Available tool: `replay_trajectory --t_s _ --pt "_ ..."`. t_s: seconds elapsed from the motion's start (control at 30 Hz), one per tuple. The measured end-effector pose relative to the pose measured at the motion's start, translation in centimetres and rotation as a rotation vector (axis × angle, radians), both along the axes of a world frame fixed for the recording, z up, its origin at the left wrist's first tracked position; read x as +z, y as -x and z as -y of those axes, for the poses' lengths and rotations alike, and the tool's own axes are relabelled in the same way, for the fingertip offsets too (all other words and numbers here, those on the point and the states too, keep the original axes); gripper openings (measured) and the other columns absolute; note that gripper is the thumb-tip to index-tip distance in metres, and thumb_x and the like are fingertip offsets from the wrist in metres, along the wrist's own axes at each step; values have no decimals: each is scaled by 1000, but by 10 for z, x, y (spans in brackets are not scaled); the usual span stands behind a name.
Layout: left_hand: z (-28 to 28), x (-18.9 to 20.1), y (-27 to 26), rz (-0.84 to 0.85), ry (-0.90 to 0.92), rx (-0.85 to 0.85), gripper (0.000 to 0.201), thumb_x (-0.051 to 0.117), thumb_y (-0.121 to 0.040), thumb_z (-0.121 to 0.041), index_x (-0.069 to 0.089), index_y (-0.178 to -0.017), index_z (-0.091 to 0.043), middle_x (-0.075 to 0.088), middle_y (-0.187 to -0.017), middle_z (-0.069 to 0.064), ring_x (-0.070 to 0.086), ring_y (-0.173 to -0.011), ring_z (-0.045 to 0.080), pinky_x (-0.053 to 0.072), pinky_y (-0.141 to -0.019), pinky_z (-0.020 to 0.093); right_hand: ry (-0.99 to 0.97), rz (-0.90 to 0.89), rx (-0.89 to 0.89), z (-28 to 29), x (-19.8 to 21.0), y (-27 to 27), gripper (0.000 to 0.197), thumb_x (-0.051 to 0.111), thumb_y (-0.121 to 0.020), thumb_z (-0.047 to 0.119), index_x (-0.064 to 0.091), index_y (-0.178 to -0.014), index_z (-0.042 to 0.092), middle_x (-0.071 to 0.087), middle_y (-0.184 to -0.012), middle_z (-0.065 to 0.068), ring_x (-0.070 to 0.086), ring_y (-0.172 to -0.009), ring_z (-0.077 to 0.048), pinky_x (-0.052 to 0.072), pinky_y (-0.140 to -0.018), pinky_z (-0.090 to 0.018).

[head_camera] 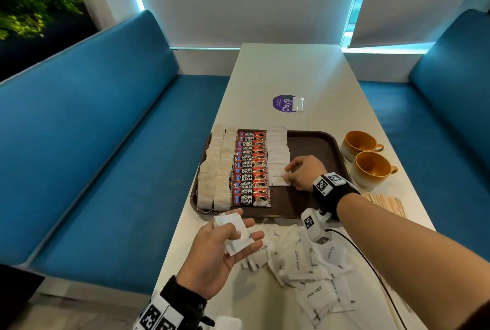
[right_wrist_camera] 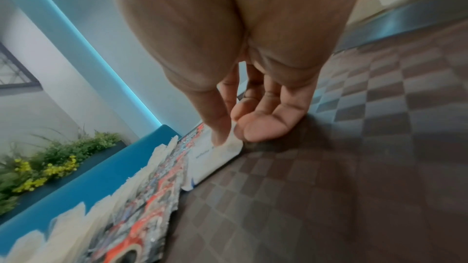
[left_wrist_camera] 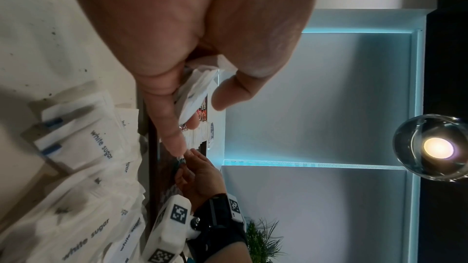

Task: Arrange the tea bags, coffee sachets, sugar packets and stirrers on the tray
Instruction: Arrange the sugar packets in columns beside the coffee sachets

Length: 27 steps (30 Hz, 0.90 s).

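Note:
On the brown tray (head_camera: 313,144) lie two columns of tea bags (head_camera: 214,170), a column of red coffee sachets (head_camera: 250,170) and a column of white sugar packets (head_camera: 278,144). My right hand (head_camera: 287,173) pinches the right edge of the nearest sugar packet (head_camera: 277,179), which lies flat on the tray. The right wrist view shows the right hand (right_wrist_camera: 235,137) with its thumb on that packet (right_wrist_camera: 217,157). My left hand (head_camera: 245,223) hovers before the tray's front edge and grips a small stack of sugar packets (head_camera: 240,246); the stack (left_wrist_camera: 195,95) shows again in the left wrist view.
Loose sugar packets (head_camera: 302,258) are heaped on the white table in front of the tray. Wooden stirrers (head_camera: 384,201) lie right of the tray, behind two orange cups (head_camera: 371,167). A purple sticker (head_camera: 282,103) lies farther back. Blue benches flank the table.

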<state>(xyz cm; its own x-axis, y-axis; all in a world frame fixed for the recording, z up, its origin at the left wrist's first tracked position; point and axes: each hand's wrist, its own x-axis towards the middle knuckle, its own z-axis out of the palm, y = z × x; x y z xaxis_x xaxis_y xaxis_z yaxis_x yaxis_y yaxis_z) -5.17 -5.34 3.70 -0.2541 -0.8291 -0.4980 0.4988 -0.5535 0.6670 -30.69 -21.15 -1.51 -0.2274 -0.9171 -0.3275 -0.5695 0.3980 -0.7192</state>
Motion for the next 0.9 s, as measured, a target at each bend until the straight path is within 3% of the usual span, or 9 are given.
replay_trajectory --t_s 0.2,0.3,0.4,0.53,0.67,0.8,0.9 --pt "-7 1 2 15 68 -18 42 36 -96 16 53 -132 2 71 -117 25 70 -107 45 59 -90 48 143 89 13 -25 34 -8 6 77 -90 19 72 -93 21 72 -92 -7 71 -70 -19 60 -61 -28" --pt "-11 7 5 13 112 -42 38 41 -99 13 52 -133 1 71 -120 22 69 -109 43 58 -91 48 205 193 87 -59 65 -17 4 76 -92 19 73 -94 20 69 -84 -4 68 -67 -16 59 -63 -25" --pt "-18 15 10 13 159 -82 34 50 -98 9 57 -129 -2 71 -120 23 69 -110 44 58 -91 49 236 279 187 -104 93 -29 5 75 -92 22 75 -97 21 71 -85 -5 67 -65 -15 61 -67 -31" --pt "-27 23 16 71 207 -164 33 62 -91 4 63 -124 2 72 -115 26 71 -102 46 63 -81 42 215 456 222 -156 107 -39 15 76 -91 22 73 -105 19 71 -98 -13 66 -68 -17 60 -68 -29" --pt "-35 27 22 133 284 -233 36 68 -90 -2 66 -125 -3 73 -113 24 71 -86 42 63 -74 37 219 528 198 -188 101 -39 24 80 -87 24 73 -109 21 73 -98 -11 68 -70 -22 59 -67 -36" --pt "-38 23 28 201 296 -194 32 74 -87 -8 69 -117 -1 74 -101 22 62 -68 27 54 -59 28 214 526 208 -209 95 -34 20 78 -89 24 73 -105 13 74 -92 -15 67 -70 -21 57 -66 -35" --pt "-37 19 34 245 301 -97 29 76 -84 -13 67 -105 4 67 -86 19 59 -66 22 47 -55 26 186 514 184 -217 87 -30 13 78 -90 19 74 -98 10 75 -85 -15 66 -70 -19 55 -66 -36"
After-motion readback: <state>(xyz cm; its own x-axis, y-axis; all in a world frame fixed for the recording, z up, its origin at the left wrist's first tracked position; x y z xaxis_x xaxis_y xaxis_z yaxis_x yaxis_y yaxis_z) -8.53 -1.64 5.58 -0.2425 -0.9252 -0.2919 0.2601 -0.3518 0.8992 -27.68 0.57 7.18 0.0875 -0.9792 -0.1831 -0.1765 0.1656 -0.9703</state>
